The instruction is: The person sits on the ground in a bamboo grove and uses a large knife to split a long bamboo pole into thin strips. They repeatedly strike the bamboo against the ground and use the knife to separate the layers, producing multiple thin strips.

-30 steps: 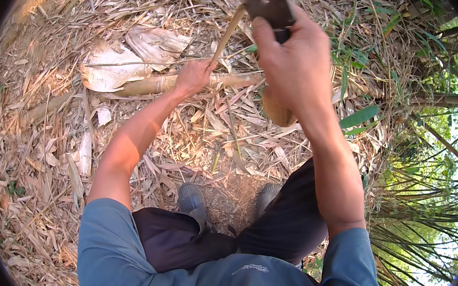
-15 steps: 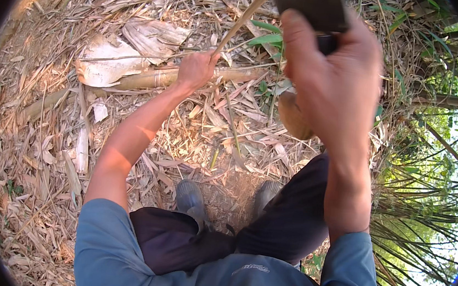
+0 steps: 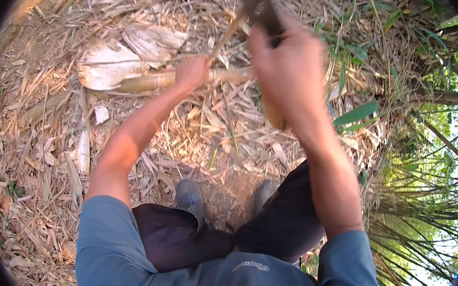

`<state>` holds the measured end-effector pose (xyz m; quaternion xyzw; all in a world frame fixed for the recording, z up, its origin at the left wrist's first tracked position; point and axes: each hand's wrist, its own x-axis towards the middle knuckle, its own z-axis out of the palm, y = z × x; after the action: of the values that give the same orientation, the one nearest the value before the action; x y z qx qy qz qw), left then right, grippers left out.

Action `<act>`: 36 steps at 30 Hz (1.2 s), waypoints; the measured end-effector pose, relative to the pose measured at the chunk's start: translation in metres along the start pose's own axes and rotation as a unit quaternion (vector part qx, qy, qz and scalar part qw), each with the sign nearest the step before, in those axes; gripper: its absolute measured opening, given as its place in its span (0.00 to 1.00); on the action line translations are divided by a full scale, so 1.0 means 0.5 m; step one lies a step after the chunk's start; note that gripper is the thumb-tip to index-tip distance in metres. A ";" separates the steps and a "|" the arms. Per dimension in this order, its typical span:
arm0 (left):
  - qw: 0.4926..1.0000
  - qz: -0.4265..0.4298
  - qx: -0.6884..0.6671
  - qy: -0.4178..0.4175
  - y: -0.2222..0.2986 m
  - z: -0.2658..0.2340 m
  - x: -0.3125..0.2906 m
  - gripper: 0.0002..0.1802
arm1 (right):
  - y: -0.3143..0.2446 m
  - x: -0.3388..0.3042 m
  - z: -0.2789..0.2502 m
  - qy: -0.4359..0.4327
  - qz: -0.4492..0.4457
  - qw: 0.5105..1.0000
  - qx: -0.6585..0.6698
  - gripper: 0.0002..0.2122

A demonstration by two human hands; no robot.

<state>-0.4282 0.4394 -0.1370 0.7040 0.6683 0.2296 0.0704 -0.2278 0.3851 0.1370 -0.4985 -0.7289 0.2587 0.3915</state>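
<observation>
My left hand is closed around the lower end of a thin bamboo stick, which slants up and to the right. My right hand, smeared by motion, grips a machete with a broad dark blade. The blade points up and left, and in this view it overlaps the stick's upper end; whether they touch I cannot tell. Below the right hand shows a rounded tan piece, perhaps the end of the handle.
A thick bamboo pole lies across the ground beyond my feet, beside pale dried sheaths. Dry leaves and chips cover the ground around my grey boots. Green leaves and bamboo stems stand at the right.
My right hand has swung left with the machete, bringing the blade over toward the stick. The left hand has shifted slightly left and down, still holding the stick.
</observation>
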 end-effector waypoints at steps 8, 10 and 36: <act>0.997 -0.031 -0.065 -0.028 0.025 -0.044 0.032 0.18 | 0.017 0.005 0.048 -0.051 0.091 0.994 0.022 0.12; 0.997 0.005 -0.077 0.004 0.031 -0.074 0.040 0.20 | -0.013 0.010 0.031 -0.027 0.073 0.997 0.028 0.12; 0.986 -0.026 -0.106 -0.127 -0.017 -0.068 -0.006 0.23 | -0.052 0.039 0.038 0.014 0.031 0.999 -0.012 0.08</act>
<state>-0.4501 0.4301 -0.1108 0.6988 0.6435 0.2058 0.2351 -0.2609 0.3939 0.1523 -0.5292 -0.7103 0.2551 0.3877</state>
